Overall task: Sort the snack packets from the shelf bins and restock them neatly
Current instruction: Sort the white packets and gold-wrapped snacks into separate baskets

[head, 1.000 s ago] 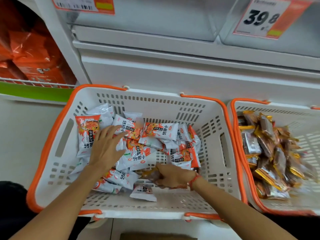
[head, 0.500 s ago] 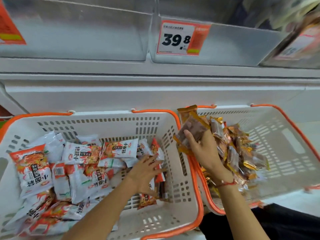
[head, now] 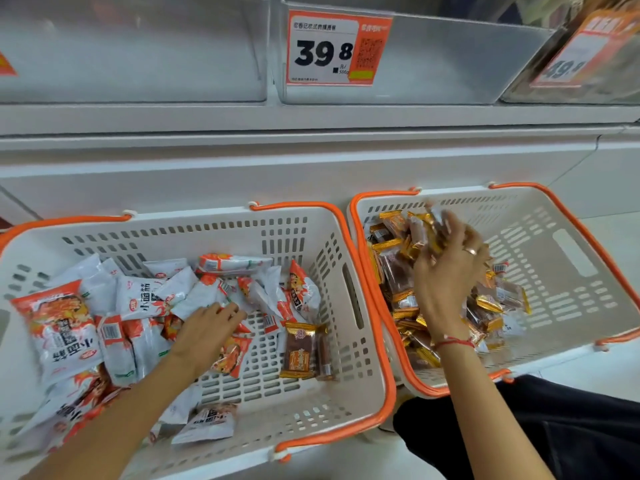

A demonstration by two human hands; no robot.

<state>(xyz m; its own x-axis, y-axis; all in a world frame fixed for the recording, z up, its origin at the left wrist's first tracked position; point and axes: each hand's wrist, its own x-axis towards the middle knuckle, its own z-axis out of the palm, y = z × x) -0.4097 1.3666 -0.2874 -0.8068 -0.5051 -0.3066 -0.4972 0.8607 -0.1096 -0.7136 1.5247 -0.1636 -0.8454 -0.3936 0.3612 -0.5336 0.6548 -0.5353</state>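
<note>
- Our left hand (head: 207, 327) lies flat, fingers straight, on white packets (head: 138, 299) in the left basket (head: 346, 403); two brown packets (head: 304, 351) beside it
- Our right hand (head: 446, 271), blurred, hovers spread over brown packets (head: 398, 271) in the right basket (head: 554, 258)
- Beyond, a price tag (head: 332, 50) on the shelf

The right hand (head: 446, 268) is blurry at the fingers, so its grip is unclear. The left basket (head: 311, 403) runs off the left edge. The far-right price tag (head: 581, 53) is too fuzzy to read.
</note>
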